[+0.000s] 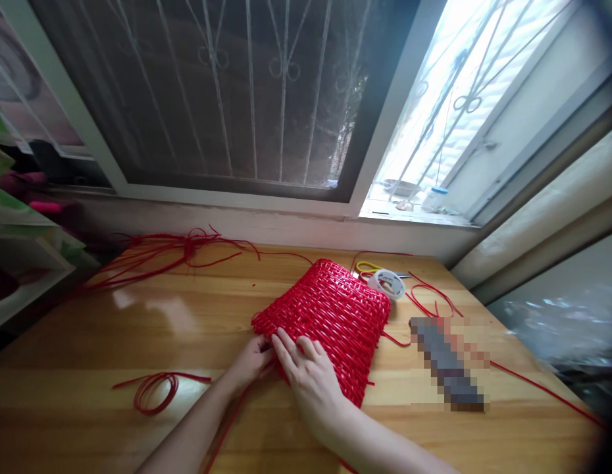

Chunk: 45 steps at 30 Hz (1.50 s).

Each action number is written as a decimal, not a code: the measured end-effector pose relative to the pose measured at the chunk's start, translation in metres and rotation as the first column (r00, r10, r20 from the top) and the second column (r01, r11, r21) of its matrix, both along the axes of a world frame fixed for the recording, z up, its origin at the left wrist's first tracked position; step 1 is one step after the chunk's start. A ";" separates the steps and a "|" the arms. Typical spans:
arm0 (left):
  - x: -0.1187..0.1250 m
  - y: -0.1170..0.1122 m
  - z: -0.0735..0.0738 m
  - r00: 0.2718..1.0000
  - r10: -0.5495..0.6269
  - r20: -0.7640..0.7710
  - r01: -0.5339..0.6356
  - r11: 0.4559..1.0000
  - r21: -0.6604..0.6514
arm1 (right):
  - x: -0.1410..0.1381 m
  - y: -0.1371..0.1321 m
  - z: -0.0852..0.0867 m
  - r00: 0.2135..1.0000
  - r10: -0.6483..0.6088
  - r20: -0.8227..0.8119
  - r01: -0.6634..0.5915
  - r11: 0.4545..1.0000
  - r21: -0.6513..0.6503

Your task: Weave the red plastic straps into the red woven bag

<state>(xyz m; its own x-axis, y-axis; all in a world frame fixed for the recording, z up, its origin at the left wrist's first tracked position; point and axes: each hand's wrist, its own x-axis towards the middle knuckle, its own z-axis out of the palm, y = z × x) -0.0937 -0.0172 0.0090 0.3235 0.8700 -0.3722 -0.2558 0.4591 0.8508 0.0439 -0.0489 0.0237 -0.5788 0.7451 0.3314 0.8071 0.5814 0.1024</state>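
Pressing flat with fingers spread, the right hand (310,378) pins the red woven panel (335,316) to the middle of the table (89,395), likely so it cannot slide (the wood is glossy). The left hand (251,362) curls at its near corner; whether it pinches anything, I cannot tell.

We have open table (89,342) leftward, clutter rightward
Left of our left hand (251,361) only a cord loop (155,390) lies in the way; right of our right hand (310,378) a blurred object (447,362) blocks, with tape (386,283) beyond.
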 end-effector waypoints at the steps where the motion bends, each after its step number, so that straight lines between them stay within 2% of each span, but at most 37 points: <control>1: -0.001 0.000 -0.001 1.000 -0.007 -0.004 0.007 1.000 0.006 | 0.000 0.001 0.001 1.000 0.002 0.017 -0.002 1.000 0.003; 4: -0.003 0.000 -0.004 1.000 -0.023 -0.009 0.023 1.000 0.006 | 0.002 0.003 0.006 0.999 0.026 0.037 -0.027 0.999 0.021; 9: -0.001 0.002 -0.007 0.998 0.042 -0.041 -0.042 0.999 -0.013 | 0.006 -0.002 0.010 0.999 0.036 -0.011 -0.035 0.999 0.039; 14: 0.009 0.001 0.005 0.999 0.041 0.033 -0.044 0.996 0.075 | 0.009 -0.005 0.012 0.998 0.021 -0.054 -0.019 0.999 0.027; 17: 0.017 0.002 0.012 0.997 0.063 0.033 -0.065 0.996 0.063 | 0.010 -0.005 0.014 0.999 0.007 -0.051 -0.006 1.000 0.014; 19: 0.019 0.004 0.011 0.998 0.059 -0.002 -0.058 0.994 0.088 | 0.012 -0.005 0.016 0.999 -0.003 -0.033 0.003 1.000 0.009; 22: 0.011 0.009 0.005 0.986 0.050 -0.160 -0.022 0.986 0.168 | 0.015 -0.005 0.020 1.000 -0.003 -0.022 0.003 1.000 -0.003; 24: -0.001 0.011 0.001 0.955 -0.016 -0.297 0.066 0.985 0.161 | 0.017 -0.004 0.023 1.000 0.001 -0.025 -0.001 1.000 -0.016; 27: -0.023 0.009 0.000 0.867 -0.194 -0.459 0.229 0.973 0.022 | 0.018 -0.005 0.025 1.000 0.001 -0.031 -0.002 0.999 -0.036; 31: -0.049 0.003 0.008 0.726 -0.234 -0.647 0.232 0.969 -0.090 | 0.018 -0.006 0.022 0.998 0.004 -0.055 -0.007 0.998 -0.062; 35: -0.062 0.000 0.015 0.652 -0.308 -0.693 0.299 0.944 -0.138 | 0.016 -0.008 0.019 0.997 0.038 -0.065 -0.042 0.997 -0.065; 37: -0.062 -0.001 0.016 0.663 -0.223 -0.715 0.263 0.963 -0.056 | 0.016 -0.009 0.019 0.997 0.039 -0.061 -0.042 0.998 -0.053; 40: -0.053 -0.003 0.017 0.742 0.015 -0.670 0.105 0.985 0.138 | 0.017 -0.010 0.021 0.997 0.035 -0.063 -0.037 0.999 -0.033; 42: -0.043 -0.006 0.018 0.812 0.110 -0.573 0.008 0.980 0.200 | 0.017 -0.011 0.024 0.997 0.037 -0.072 -0.038 0.999 -0.018; 45: -0.030 -0.011 0.018 0.909 0.229 -0.349 -0.154 0.961 0.229 | 0.019 -0.011 0.027 0.995 0.033 -0.093 -0.033 0.999 0.003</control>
